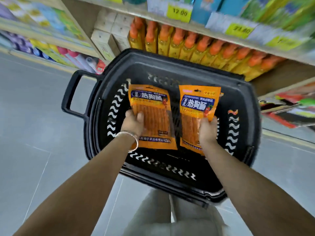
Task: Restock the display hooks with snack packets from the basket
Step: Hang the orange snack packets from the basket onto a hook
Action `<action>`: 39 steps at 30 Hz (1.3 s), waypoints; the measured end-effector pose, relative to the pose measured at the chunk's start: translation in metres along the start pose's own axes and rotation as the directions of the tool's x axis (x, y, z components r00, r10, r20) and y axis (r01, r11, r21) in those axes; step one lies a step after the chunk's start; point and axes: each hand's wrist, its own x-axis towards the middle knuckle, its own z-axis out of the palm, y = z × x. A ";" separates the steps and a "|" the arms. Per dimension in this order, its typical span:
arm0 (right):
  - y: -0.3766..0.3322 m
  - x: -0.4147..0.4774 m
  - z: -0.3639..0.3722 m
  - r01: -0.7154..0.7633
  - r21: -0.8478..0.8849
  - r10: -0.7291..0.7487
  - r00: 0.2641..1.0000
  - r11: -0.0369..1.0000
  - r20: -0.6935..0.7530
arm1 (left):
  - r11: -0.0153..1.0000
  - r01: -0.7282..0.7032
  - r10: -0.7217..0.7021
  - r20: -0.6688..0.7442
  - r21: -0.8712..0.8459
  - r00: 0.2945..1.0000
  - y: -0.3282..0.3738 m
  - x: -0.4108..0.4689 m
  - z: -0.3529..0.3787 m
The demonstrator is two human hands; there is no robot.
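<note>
A black plastic basket (242, 103) with wavy slots stands on the floor in front of the shelves. Above its inside I hold two orange snack packets with blue labels. My left hand (133, 122), with a silver bangle on the wrist, grips the left packet (153, 106) by its left edge, thumb across the front. My right hand (208, 128) grips the right packet (196, 106) at its lower right side. Both packets face up, hang holes away from me. No display hooks are in view.
A shelf of yellow bottles with orange caps (201, 46) runs just behind the basket, with boxes (109, 36) to its left and yellow price tags (179, 12) above. More packets lie on a low shelf at right (289, 106). Grey tiled floor (34, 133) spreads to the left.
</note>
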 end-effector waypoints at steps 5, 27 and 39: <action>-0.040 -0.030 -0.070 0.287 -0.162 -0.273 0.957 0.944 0.101 | 0.967 -0.203 0.198 -0.051 -0.156 0.979 0.033 -0.054 -0.007; -0.129 -0.076 -0.541 0.736 -0.091 -0.717 0.612 0.671 -0.333 | 0.594 -0.721 0.699 -0.215 -0.356 0.682 0.270 -0.386 0.158; -0.256 -0.062 -0.659 0.876 -0.055 -0.770 0.388 0.478 -0.506 | 0.298 -0.778 0.814 -0.279 -0.553 0.510 0.415 -0.461 0.155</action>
